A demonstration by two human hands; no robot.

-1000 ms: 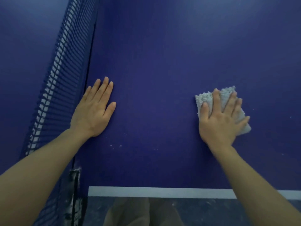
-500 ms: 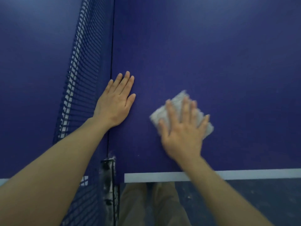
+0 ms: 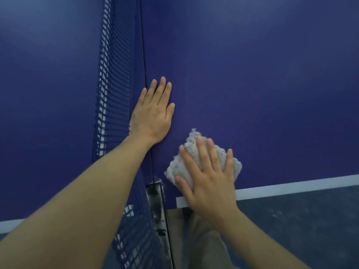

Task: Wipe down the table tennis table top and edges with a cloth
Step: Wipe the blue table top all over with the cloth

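Cloth, a pale, nubby, folded pad, flat on the blue bench under the right hand, close to the white edge line just behind the wrist and a short way right of the net post. Mid-wipe on the top surface, by the look of it, in the corner where net meets near edge. Most of the top beyond the fingers not yet judged clean or dirty from here; edges apparently yet to do.

Next move likely: keep flat pressure, sweep along the white line and then over the lip, without snagging the net or its clamp.

Right hand palm down, fingers spread and straight, pressing the cloth rather than gripping it, forearm angled in from lower right. Left hand farther out and to the left, flat on the bench beside the net, fingers straight and close together, bracing, holding nothing.
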